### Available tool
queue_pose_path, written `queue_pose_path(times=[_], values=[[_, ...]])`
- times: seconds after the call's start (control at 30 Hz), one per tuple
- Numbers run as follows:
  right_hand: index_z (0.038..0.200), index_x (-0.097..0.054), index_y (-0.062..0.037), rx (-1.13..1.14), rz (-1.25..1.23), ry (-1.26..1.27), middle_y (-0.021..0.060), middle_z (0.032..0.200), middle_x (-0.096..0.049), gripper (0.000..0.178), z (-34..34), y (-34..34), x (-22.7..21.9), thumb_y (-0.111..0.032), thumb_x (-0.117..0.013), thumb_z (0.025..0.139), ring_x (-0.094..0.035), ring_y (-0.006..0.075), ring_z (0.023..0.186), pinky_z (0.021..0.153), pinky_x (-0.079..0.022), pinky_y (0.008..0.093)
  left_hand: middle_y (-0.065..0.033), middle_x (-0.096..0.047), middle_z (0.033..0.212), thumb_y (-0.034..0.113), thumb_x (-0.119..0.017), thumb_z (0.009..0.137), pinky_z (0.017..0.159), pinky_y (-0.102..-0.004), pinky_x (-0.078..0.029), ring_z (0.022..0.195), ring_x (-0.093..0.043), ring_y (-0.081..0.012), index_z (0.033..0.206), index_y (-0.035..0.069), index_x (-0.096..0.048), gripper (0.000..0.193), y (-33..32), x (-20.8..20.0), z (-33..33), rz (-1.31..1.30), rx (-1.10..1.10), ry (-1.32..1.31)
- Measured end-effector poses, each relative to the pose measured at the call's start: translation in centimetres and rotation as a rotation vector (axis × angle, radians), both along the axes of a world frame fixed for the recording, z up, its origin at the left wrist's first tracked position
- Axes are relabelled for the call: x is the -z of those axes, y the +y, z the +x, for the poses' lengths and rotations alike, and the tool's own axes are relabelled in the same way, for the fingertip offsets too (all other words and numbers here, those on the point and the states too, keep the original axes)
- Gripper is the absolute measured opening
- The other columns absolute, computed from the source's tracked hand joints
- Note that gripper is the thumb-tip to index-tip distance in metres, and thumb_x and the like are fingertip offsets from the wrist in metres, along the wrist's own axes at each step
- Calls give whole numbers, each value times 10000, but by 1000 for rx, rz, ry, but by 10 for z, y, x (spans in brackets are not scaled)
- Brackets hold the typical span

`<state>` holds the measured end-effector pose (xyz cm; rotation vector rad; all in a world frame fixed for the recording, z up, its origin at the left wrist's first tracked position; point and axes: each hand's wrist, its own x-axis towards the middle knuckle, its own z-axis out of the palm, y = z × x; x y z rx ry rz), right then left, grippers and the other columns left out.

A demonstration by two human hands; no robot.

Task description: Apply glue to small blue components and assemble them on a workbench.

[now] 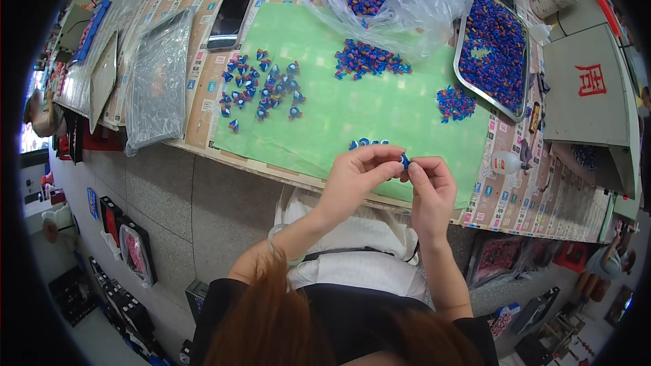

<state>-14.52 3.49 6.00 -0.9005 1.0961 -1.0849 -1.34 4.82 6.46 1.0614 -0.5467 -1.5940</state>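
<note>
Over the front edge of a green mat (pixel 325 115), my left hand (pixel 363 175) and my right hand (pixel 432 186) meet, closed on one small blue and white plastic piece (pixel 405 160) pinched between their fingertips. A short row of similar pieces (pixel 366 143) lies just beyond my left fingers. Farther left, a loose group of blue and white pieces (pixel 270 88) is spread on the mat. A pile of small blue, red and orange parts (pixel 369 59) lies at the mat's far middle, and a smaller heap (pixel 456 104) sits at its right.
A metal tray (pixel 459 64) full of small coloured parts stands at the right. Behind the mat is a clear plastic bag (pixel 420 0) with more parts. A black phone (pixel 231 17) and a plastic-wrapped tray (pixel 161 78) lie left. A small white bottle (pixel 505 162) is near my right hand.
</note>
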Motion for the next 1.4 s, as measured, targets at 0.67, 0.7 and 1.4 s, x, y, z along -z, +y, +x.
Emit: queue_pose_path(times=[0.67,0.7,1.4], values=[[786,-532,41,-169,-400,558,79,773,-565,56,-11,-1,0,53,-552,735,-530,116,720,645,-423,216,-59,-593,798,44,-563,767,676,-212,-461,740,-567,-98,923,-28,-562,172,1,12,6,88,171,-15],[764,-538,28,-104,-455,592,93,749,-568,63,-9,1,0,48,-568,712,-543,147,687,626,-430,233,-59,-592,807,39,-562,767,681,-211,-461,749,-567,-97,924,-29,-561,171,1,11,4,83,145,-6],[803,-545,31,-54,-212,358,54,756,-568,53,-9,3,-2,11,-560,756,-534,97,691,637,-427,205,-74,-592,825,47,-541,788,653,-219,-482,727,-580,-122,926,-22,-565,156,2,13,8,254,100,315]])
